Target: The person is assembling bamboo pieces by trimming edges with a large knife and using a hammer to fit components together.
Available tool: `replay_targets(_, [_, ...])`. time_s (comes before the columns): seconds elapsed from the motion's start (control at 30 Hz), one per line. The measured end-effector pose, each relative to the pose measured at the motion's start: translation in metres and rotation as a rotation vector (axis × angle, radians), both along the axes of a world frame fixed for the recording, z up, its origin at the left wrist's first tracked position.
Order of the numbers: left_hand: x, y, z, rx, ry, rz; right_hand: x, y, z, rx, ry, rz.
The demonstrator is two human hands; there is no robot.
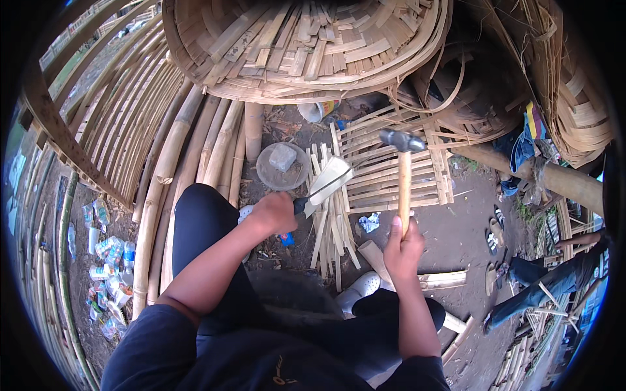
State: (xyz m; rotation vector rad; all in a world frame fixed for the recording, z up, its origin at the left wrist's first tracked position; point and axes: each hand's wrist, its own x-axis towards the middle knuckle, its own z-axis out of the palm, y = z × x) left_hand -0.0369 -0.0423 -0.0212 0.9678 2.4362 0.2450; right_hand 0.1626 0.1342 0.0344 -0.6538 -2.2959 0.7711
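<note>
My left hand [274, 213] is closed around the black handle of a large knife [300, 205]. Its dark narrow blade points up and right, across a broad pale piece [328, 174] that looks like split bamboo; I cannot tell whether the blade is sunk into it. My right hand [403, 251] grips the wooden handle of a hammer [404, 186], held upright with its dark metal head at the top, apart from the knife. Below the blade lies a loose pile of thin bamboo strips [334, 228].
A slatted bamboo panel [391, 166] lies beyond the strips. Large woven baskets [306, 52] hang over the far side. A round dish [282, 171] holds a pale block. Bamboo poles [171, 156] and plastic litter [112, 260] are at left; another person [554, 283] is at right.
</note>
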Motion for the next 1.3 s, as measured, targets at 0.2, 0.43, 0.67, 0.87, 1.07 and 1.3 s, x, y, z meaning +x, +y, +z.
replay_targets(0.2, [0.004, 0.013, 0.002, 0.009, -0.010, -0.035, 0.015, 0.007, -0.076, 0.029, 0.266, 0.048])
replay_targets(0.43, [-0.005, 0.011, 0.005, 0.016, -0.030, 0.063, 0.010, 0.003, -0.035, -0.010, -0.179, 0.011])
replay_targets(0.67, [0.000, 0.019, -0.001, 0.027, -0.032, 0.051, 0.009, 0.015, -0.061, -0.149, 0.336, 0.066])
replay_targets(0.87, [0.011, 0.023, 0.006, -0.074, -0.037, -0.082, 0.001, 0.002, -0.069, 0.038, -0.282, 0.094])
replay_targets(1.07, [-0.008, 0.018, -0.007, 0.045, -0.070, 0.058, 0.003, 0.011, -0.010, -0.470, 0.711, 0.185])
replay_targets(1.3, [-0.006, 0.019, -0.008, 0.110, -0.024, 0.056, 0.013, 0.021, -0.091, 0.111, -0.352, 0.052])
